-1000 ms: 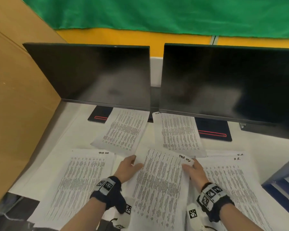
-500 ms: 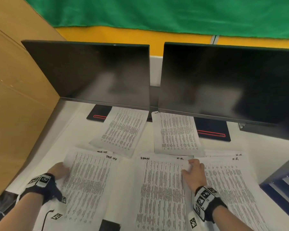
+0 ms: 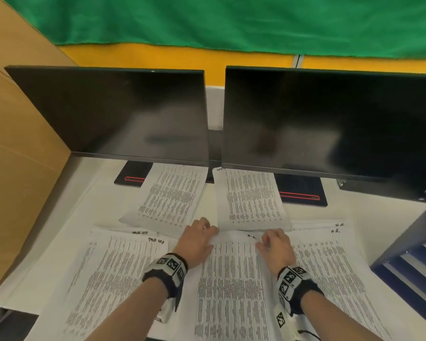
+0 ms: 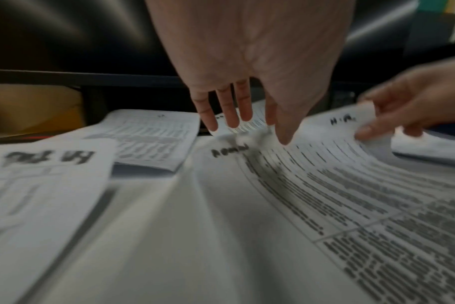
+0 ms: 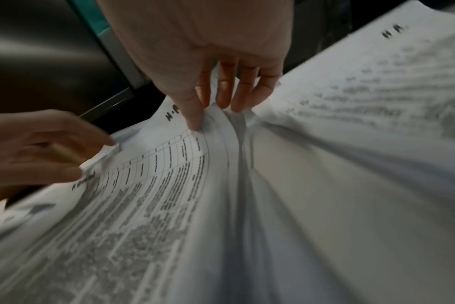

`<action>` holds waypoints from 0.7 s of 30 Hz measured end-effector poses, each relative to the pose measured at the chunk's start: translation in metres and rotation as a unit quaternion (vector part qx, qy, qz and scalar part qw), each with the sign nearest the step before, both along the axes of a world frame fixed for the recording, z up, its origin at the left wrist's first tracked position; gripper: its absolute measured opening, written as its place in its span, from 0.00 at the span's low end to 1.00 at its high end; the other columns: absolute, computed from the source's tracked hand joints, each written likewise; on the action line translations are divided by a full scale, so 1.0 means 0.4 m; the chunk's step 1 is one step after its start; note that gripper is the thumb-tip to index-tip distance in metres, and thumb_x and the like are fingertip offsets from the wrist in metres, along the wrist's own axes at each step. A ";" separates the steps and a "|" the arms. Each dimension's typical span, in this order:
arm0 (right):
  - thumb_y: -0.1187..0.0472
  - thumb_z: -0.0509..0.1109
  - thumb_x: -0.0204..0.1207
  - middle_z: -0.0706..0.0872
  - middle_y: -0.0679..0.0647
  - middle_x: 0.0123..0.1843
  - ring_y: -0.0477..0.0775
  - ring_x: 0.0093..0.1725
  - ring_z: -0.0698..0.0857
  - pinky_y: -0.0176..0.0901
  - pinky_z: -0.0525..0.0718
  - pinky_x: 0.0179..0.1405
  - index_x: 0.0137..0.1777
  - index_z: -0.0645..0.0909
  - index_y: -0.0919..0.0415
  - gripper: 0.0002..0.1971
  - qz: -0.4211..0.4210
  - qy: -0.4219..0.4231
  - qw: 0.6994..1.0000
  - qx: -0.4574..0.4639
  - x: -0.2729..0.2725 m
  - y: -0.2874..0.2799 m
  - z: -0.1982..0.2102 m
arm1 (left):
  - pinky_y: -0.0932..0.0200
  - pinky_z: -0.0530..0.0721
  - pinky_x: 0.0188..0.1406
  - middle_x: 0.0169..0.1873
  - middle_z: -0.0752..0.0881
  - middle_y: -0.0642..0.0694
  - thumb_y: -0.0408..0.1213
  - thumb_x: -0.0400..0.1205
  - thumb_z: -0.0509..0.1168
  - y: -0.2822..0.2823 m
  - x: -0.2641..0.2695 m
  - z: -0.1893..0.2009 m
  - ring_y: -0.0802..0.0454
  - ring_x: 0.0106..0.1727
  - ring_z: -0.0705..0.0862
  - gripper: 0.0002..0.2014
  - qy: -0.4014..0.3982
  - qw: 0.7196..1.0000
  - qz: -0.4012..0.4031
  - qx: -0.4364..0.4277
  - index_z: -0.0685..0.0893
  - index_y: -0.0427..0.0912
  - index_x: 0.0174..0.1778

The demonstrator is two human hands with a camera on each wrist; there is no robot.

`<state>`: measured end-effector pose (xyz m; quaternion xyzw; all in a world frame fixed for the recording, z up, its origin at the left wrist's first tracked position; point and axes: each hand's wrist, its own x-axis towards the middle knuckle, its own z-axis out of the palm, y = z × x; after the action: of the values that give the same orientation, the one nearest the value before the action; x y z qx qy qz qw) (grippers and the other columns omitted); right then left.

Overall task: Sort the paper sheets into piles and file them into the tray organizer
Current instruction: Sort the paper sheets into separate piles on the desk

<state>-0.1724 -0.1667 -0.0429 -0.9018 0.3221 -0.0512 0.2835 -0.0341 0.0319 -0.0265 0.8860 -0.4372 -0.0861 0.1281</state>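
Printed paper sheets lie in piles on the white desk. The middle pile [image 3: 231,291] is straight in front of me. My left hand [image 3: 208,228] pinches the top left corner of its top sheet [image 4: 312,164], which crumples between thumb and fingers [image 4: 249,133]. My right hand [image 3: 266,239] pinches the top right corner, which curls upward [image 5: 213,115]. A left pile [image 3: 113,279] carries a handwritten label, and a right pile [image 3: 330,267] is marked "H.R.". The dark blue tray organizer [image 3: 413,262] stands at the right edge.
Two more sheets [image 3: 172,195] [image 3: 251,198] lie further back, partly under two black monitors [image 3: 113,114] [image 3: 330,119] that close off the back of the desk. A brown panel [image 3: 15,168] walls off the left side.
My left hand carried a sheet to the left pile, let it go, and has come back to the middle pile's top left corner. My right hand stayed at the top right corner.
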 end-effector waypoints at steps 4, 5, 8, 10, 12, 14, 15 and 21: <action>0.53 0.64 0.79 0.79 0.48 0.39 0.50 0.39 0.79 0.41 0.80 0.38 0.40 0.71 0.54 0.09 0.067 0.007 0.995 -0.069 -0.012 0.004 0.013 | 0.51 0.73 0.58 0.58 0.75 0.46 0.42 0.79 0.60 -0.034 0.006 -0.031 0.47 0.58 0.73 0.19 -0.026 0.997 -0.031 0.062 0.73 0.48 0.67; 0.53 0.63 0.80 0.79 0.48 0.38 0.51 0.38 0.80 0.42 0.78 0.36 0.40 0.70 0.54 0.09 0.072 0.014 0.994 -0.079 -0.015 0.007 0.015 | 0.51 0.72 0.58 0.57 0.76 0.46 0.42 0.79 0.61 -0.035 0.012 -0.033 0.47 0.58 0.74 0.18 -0.026 0.997 -0.031 0.058 0.74 0.47 0.65; 0.53 0.62 0.81 0.79 0.48 0.35 0.53 0.35 0.80 0.42 0.71 0.33 0.39 0.69 0.54 0.10 0.079 0.019 0.992 -0.098 -0.020 0.010 0.021 | 0.54 0.71 0.58 0.52 0.77 0.48 0.42 0.79 0.62 -0.029 0.030 -0.026 0.49 0.55 0.74 0.12 -0.013 0.999 -0.026 0.043 0.77 0.45 0.57; 0.54 0.60 0.82 0.78 0.48 0.33 0.53 0.33 0.78 0.41 0.68 0.34 0.38 0.69 0.56 0.11 0.092 0.016 0.990 -0.110 -0.023 0.008 0.027 | 0.57 0.69 0.53 0.45 0.75 0.51 0.44 0.80 0.61 -0.019 0.042 -0.021 0.53 0.48 0.72 0.10 0.004 0.999 -0.014 0.037 0.79 0.44 0.52; 0.55 0.62 0.82 0.77 0.48 0.32 0.52 0.31 0.76 0.41 0.67 0.34 0.36 0.70 0.56 0.12 0.100 0.003 0.988 -0.119 -0.028 0.003 0.030 | 0.57 0.71 0.52 0.41 0.78 0.52 0.46 0.82 0.59 -0.005 0.052 -0.014 0.53 0.44 0.75 0.11 0.051 0.998 0.004 0.024 0.82 0.43 0.48; 0.58 0.65 0.81 0.81 0.49 0.35 0.51 0.33 0.79 0.42 0.75 0.33 0.37 0.79 0.54 0.11 0.095 -0.031 0.989 -0.112 -0.032 -0.005 0.029 | 0.55 0.77 0.50 0.40 0.83 0.50 0.46 0.83 0.59 0.014 0.067 -0.015 0.51 0.42 0.81 0.12 0.117 0.993 0.026 0.008 0.83 0.44 0.45; 0.59 0.65 0.81 0.84 0.50 0.39 0.52 0.35 0.82 0.44 0.81 0.35 0.43 0.86 0.55 0.09 0.086 -0.051 0.990 -0.099 -0.035 -0.008 0.028 | 0.56 0.78 0.46 0.38 0.84 0.50 0.44 0.83 0.59 0.023 0.074 -0.015 0.49 0.41 0.82 0.10 0.148 0.988 0.038 0.000 0.83 0.46 0.42; 0.60 0.63 0.82 0.83 0.46 0.46 0.47 0.45 0.81 0.44 0.84 0.49 0.65 0.82 0.51 0.15 0.004 -0.104 0.993 0.053 -0.067 -0.017 0.013 | 0.71 0.73 0.36 0.36 0.82 0.51 0.33 0.79 0.66 0.058 0.088 -0.013 0.53 0.38 0.78 0.06 0.217 0.968 0.116 -0.055 0.85 0.49 0.47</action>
<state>-0.1991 -0.1736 -0.0377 -0.8765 0.2897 -0.1264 0.3630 0.0012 0.0551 -0.0318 0.8824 -0.2968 -0.2368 0.2777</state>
